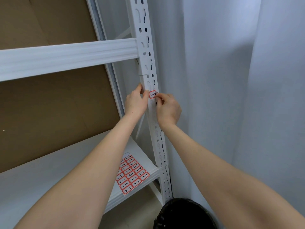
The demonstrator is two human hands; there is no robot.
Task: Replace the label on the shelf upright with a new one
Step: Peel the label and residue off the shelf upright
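Note:
A white slotted shelf upright [145, 52] runs down the middle of the view. A small red-bordered label [152, 94] with handwritten digits sits on its front face at mid height. My right hand [167, 109] pinches the label's right edge between thumb and forefinger. My left hand [136, 102] grips the upright's left edge, its thumb resting beside the label. A sheet of red-bordered numbered labels [132, 173] lies on the lower white shelf [82, 162], partly hidden by my left forearm.
A white shelf beam [66, 57] crosses at upper left, with brown cardboard [49, 104] behind the shelves. A pale curtain [231, 80] hangs to the right of the upright. A bin lined with a black bag [183, 214] stands at the upright's foot.

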